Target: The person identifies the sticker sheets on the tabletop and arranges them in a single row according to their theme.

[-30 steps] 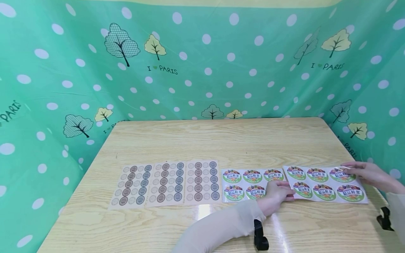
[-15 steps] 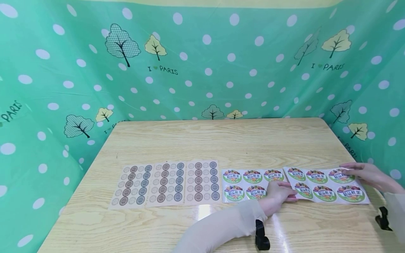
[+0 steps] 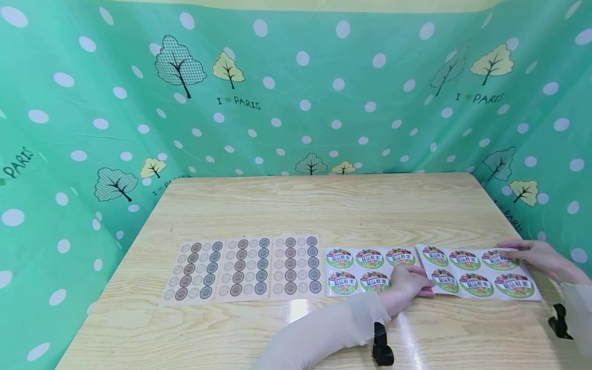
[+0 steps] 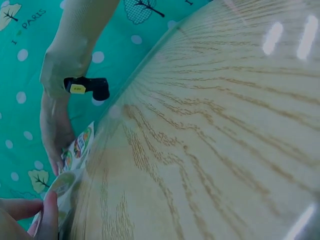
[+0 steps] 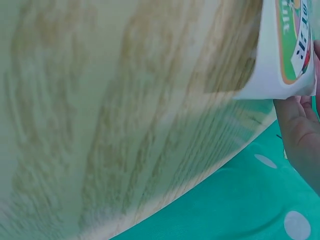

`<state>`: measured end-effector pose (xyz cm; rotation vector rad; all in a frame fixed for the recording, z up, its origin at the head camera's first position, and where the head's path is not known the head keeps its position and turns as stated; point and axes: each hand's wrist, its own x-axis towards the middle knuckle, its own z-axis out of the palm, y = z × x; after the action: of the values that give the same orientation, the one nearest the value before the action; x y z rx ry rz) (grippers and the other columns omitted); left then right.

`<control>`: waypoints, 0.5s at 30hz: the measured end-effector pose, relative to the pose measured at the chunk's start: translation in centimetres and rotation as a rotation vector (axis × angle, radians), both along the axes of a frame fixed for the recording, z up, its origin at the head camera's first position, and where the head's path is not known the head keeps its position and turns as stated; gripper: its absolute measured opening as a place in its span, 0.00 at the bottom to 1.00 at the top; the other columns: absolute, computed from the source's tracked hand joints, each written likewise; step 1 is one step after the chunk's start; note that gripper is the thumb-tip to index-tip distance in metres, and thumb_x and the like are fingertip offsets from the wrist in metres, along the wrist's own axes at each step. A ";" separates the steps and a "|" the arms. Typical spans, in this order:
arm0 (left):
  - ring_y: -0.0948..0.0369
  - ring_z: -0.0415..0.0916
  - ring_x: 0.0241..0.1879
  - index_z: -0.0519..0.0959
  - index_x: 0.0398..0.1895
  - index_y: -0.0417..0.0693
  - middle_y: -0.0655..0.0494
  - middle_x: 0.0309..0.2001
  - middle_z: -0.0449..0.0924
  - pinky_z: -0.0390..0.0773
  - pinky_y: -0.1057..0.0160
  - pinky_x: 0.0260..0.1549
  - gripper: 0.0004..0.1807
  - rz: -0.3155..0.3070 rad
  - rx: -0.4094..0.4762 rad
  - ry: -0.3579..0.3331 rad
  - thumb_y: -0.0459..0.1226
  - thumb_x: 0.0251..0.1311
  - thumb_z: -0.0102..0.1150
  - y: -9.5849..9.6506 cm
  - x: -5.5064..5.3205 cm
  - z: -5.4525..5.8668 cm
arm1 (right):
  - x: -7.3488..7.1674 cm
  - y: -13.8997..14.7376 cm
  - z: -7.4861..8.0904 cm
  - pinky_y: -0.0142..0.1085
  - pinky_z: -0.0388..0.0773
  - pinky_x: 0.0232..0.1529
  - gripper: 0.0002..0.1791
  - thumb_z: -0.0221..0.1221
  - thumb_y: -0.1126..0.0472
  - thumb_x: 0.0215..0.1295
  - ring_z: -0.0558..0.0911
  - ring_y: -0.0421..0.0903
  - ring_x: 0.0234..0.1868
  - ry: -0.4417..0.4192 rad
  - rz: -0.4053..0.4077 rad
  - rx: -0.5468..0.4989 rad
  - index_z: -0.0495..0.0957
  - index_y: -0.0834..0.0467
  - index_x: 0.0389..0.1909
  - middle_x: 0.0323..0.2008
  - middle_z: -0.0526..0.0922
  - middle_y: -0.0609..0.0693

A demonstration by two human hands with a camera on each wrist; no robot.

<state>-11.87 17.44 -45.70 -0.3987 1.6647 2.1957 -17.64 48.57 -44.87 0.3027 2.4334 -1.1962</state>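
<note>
A white sheet of round fruit stickers lies at the right of the table, its left part slightly bowed up. My left hand pinches its left edge near the lower corner; in the left wrist view a finger and thumb meet at the sheet's edge. At the opposite end, my right hand grips the far right edge, and the right wrist view has the sheet's corner raised above the wood beside the fingers. A second fruit sticker sheet lies flat to the left, partly covered by my left hand.
Three pale sheets of small round brown and grey stickers lie side by side at the left. The wooden table is bordered by a green dotted curtain at its back and sides. A black strap piece hangs off my left sleeve.
The right-hand fruit sticker sheet has shifted very slightly to the right and nearer me, with both hands staying on it. My left fingers have moved a touch right. The other sheets stay put.
</note>
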 end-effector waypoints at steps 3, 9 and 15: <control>0.42 0.77 0.24 0.75 0.24 0.36 0.45 0.20 0.76 0.80 0.61 0.19 0.12 -0.012 -0.005 0.009 0.16 0.36 0.58 0.0 0.1 -0.1 | 0.0 0.0 -0.3 0.37 0.77 0.30 0.37 0.58 0.48 0.55 0.77 0.42 0.31 0.012 0.006 0.038 0.62 0.74 0.54 0.36 0.78 0.55; 0.43 0.78 0.24 0.74 0.25 0.37 0.46 0.18 0.77 0.80 0.61 0.19 0.12 -0.052 -0.031 0.038 0.16 0.37 0.58 -0.2 0.2 -0.1 | -0.1 0.1 -0.6 0.34 0.76 0.30 0.40 0.59 0.46 0.53 0.75 0.40 0.31 0.044 0.018 0.096 0.61 0.74 0.55 0.41 0.75 0.64; 0.44 0.78 0.23 0.75 0.25 0.39 0.45 0.18 0.78 0.79 0.62 0.18 0.12 -0.047 -0.039 0.044 0.17 0.38 0.59 -0.2 0.2 -0.1 | 0.2 -0.2 -0.6 0.33 0.76 0.28 0.41 0.59 0.48 0.53 0.75 0.39 0.30 0.075 0.030 0.093 0.58 0.76 0.55 0.39 0.77 0.61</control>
<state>-11.69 17.20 -45.75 -0.3206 1.7250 2.1554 -17.44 48.34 -45.43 0.2510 2.5540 -1.1026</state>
